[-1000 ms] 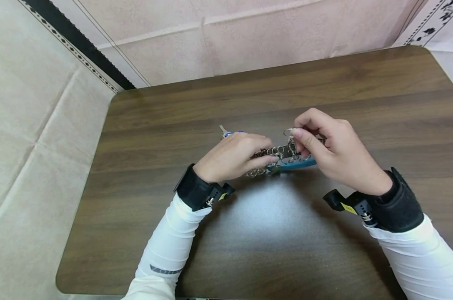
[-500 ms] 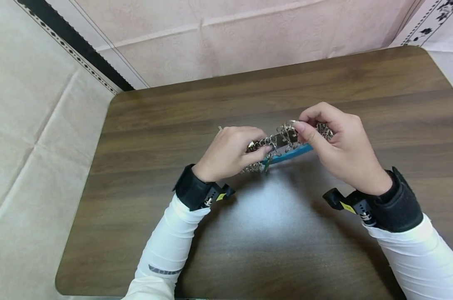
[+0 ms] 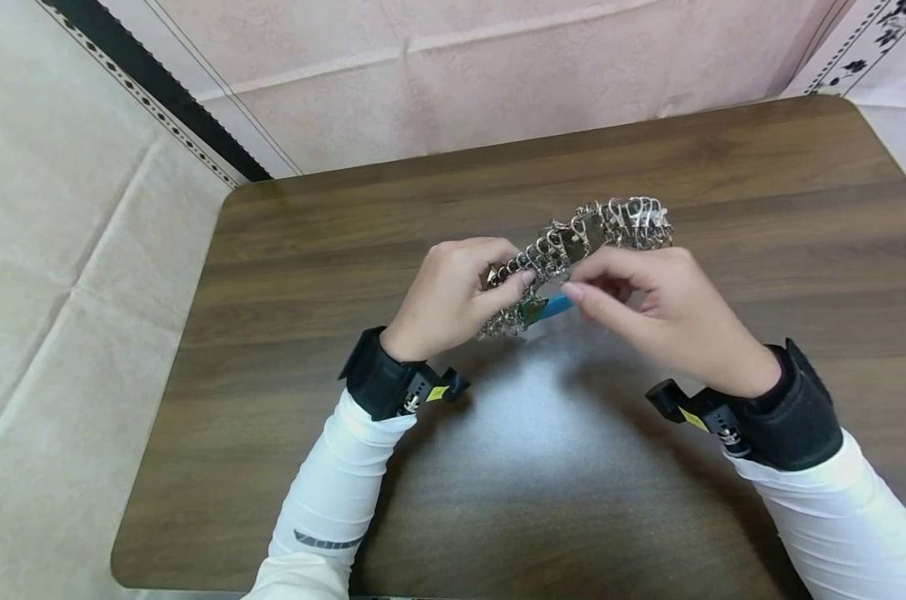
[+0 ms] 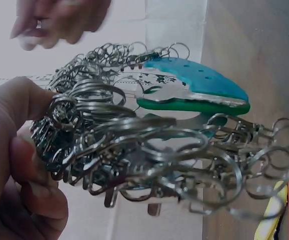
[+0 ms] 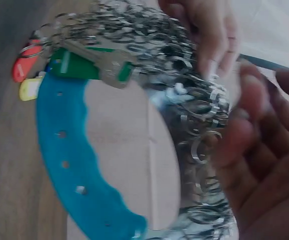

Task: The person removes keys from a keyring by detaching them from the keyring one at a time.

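My left hand [image 3: 460, 287] grips a key holder thick with metal key rings [image 3: 633, 221]. In the right wrist view its curved blue handle [image 5: 67, 150] shows, with a row of small holes. A silver key [image 5: 115, 67] with a green tag [image 5: 74, 65] hangs by the handle's end. My right hand [image 3: 640, 308] is close to the handle, thumb and forefinger near each other. The left wrist view has that hand blurred and apart from the rings; nothing shows plainly between its fingers.
A red key tag [image 5: 27, 65] and a yellow key tag [image 5: 30, 89] appear beyond the rings in the right wrist view. All of this is above a brown wooden table [image 3: 332, 275], with pale cloth [image 3: 498, 83] behind it.
The key holder has tilted up, so more rings show above my right hand. That hand pinched a ring earlier; it has let go and moved lower and leftward. My left hand still grips the holder.
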Action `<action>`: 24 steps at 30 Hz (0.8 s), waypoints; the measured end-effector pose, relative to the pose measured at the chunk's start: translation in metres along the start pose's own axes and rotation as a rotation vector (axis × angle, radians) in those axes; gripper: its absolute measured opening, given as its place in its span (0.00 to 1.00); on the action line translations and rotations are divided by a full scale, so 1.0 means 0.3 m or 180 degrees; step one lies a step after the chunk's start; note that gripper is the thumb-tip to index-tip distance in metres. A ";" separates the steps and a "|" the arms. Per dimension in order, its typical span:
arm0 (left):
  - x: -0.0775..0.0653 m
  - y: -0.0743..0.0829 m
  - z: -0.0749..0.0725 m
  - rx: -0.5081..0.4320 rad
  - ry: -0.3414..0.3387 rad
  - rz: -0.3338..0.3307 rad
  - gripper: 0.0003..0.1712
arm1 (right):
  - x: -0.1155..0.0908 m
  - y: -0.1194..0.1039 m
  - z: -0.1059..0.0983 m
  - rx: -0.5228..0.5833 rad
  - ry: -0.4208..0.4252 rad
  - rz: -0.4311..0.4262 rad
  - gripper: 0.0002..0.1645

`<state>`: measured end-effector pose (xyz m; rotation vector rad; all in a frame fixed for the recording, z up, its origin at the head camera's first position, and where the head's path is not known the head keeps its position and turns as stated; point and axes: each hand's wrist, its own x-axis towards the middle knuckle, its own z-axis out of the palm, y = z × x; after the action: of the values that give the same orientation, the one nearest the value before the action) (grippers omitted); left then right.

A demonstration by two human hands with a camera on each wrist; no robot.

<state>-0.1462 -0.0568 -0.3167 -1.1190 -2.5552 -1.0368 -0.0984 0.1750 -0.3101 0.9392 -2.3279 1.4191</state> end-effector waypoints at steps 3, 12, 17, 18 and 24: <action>-0.001 0.000 -0.002 -0.0052 0.0071 -0.0089 0.07 | 0.002 0.010 0.019 -0.0262 -0.0381 0.0128 0.09; -0.001 0.007 -0.012 -0.0105 0.0160 -0.0231 0.06 | 0.007 0.031 0.075 -0.1020 -0.0605 0.0525 0.07; -0.002 0.014 -0.011 -0.0099 0.0131 -0.0309 0.07 | 0.007 0.030 0.100 -0.1003 -0.0698 0.0644 0.08; -0.002 0.015 -0.010 -0.0096 0.0126 -0.0327 0.07 | 0.007 0.030 0.104 -0.0982 -0.0700 0.0657 0.08; 0.001 0.022 -0.006 -0.0081 0.0103 -0.0400 0.07 | 0.006 0.036 0.134 -0.0924 -0.0684 0.0718 0.07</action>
<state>-0.1419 -0.0548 -0.3117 -0.9495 -2.6227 -1.1092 -0.1023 0.1429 -0.3365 0.7993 -2.7790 1.0518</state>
